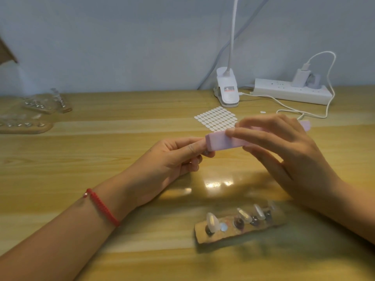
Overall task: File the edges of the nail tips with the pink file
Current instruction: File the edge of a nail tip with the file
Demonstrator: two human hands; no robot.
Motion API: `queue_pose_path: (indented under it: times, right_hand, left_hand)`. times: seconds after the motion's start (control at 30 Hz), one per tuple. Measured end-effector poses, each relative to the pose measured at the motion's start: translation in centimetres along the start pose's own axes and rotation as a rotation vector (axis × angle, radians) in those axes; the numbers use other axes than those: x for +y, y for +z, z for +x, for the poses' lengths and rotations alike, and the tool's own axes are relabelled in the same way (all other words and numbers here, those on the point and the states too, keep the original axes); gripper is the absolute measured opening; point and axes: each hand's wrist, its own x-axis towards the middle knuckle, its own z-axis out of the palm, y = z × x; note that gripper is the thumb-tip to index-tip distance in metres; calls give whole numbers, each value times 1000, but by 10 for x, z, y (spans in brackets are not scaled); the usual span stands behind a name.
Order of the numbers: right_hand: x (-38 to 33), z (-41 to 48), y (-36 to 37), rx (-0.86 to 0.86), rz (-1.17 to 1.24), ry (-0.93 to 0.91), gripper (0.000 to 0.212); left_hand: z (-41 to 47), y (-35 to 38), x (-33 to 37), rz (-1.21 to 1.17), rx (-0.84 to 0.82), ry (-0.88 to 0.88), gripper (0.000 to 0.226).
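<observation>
right hand (284, 155), fingers clamped on pink file (233, 141); left hand (172, 159) pinches blurred nail tip (206, 153) at its end, over desk (91, 179) middle.

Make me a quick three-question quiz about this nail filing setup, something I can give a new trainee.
1. Short answer: which hand grips the pink file?
2. True or false: the left hand has a red bracelet at its wrist.
3. Multiple choice: where is the wooden holder of nail tips?
A) on the table, nearer the person than both hands
B) in the left hand
C) on top of the pink file

Key
1. The right hand; the left pinches what looks like a nail tip at the file's end.
2. True.
3. A.
</observation>
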Motion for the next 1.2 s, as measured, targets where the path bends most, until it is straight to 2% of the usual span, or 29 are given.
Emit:
queue_pose_path:
  times: [0.2,0.37,0.47,0.57,0.63,0.73,0.83,1.0,1.13,1.2]
  right_hand:
    - [-1,2,5,-36,-59,-129,49]
    - [2,3,2,5,-30,-95,50]
    - [-5,3,4,-18,-60,-166,55]
    - [1,6,-1,1,-57,-127,47]
    - [-1,5,1,3,-62,-125,50]
    - [-5,5,2,-20,-69,-160,54]
    - [1,7,-3,-5,-40,-71,48]
    - [-12,5,3,-36,-21,-158,45]
    - [-4,8,-2,-9,14,-30,48]
    - [-12,4,3,-40,43,-94,43]
  left_hand:
    - [-1,1,1,39,9,-25,22]
    - [-2,4,4,34,27,-32,20]
    - [-3,5,4,78,5,-12,22]
    - [-3,3,3,116,6,-11,14]
    - [-3,2,3,179,-17,5,11]
    - [-3,2,2,222,-28,14,20]
    - [-2,3,2,206,13,0,19]
    - [-3,3,1,178,-16,-1,21]
    - [-2,3,1,169,7,-4,19]
    - [-2,2,1,140,-8,-6,14]
